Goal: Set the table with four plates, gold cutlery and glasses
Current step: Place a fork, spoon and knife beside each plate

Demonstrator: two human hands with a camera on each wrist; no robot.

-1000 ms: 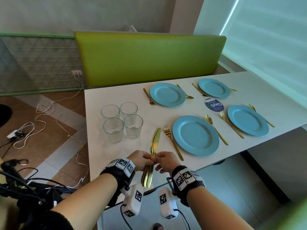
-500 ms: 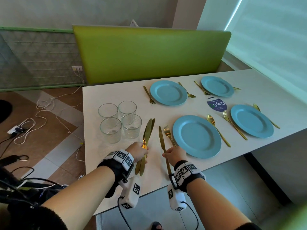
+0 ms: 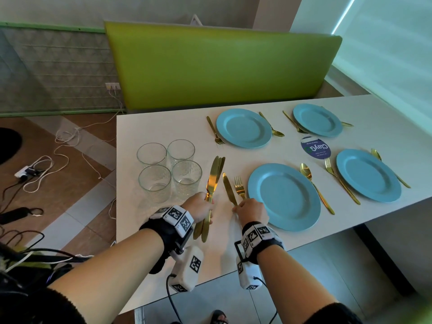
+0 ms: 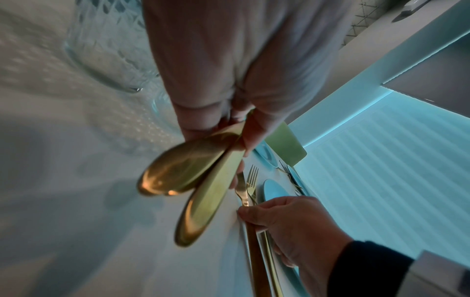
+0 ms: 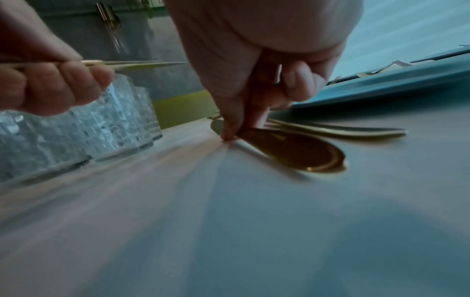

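Several blue plates lie on the white table (image 3: 163, 220), each with a gold fork and spoon beside it. My left hand (image 3: 208, 202) grips a bundle of gold knives (image 3: 214, 176) by their handles (image 4: 201, 180), blades pointing away, just right of the glasses. My right hand (image 3: 237, 208) pinches a single gold knife (image 3: 229, 189) that lies on the table left of the fork (image 3: 239, 187) and the near plate (image 3: 284, 197). In the right wrist view the knife's handle end (image 5: 297, 154) rests on the table under my fingertips.
Several empty patterned glasses (image 3: 169, 170) stand grouped at the table's left. A round dark-blue coaster (image 3: 315, 148) lies between the plates. A green bench back (image 3: 222, 66) runs behind the table. Cables (image 3: 46, 160) lie on the floor to the left.
My right hand drew one knife out of the bundle and brought it right, down beside the near plate's fork. My left hand moved left and forward with the other knives.
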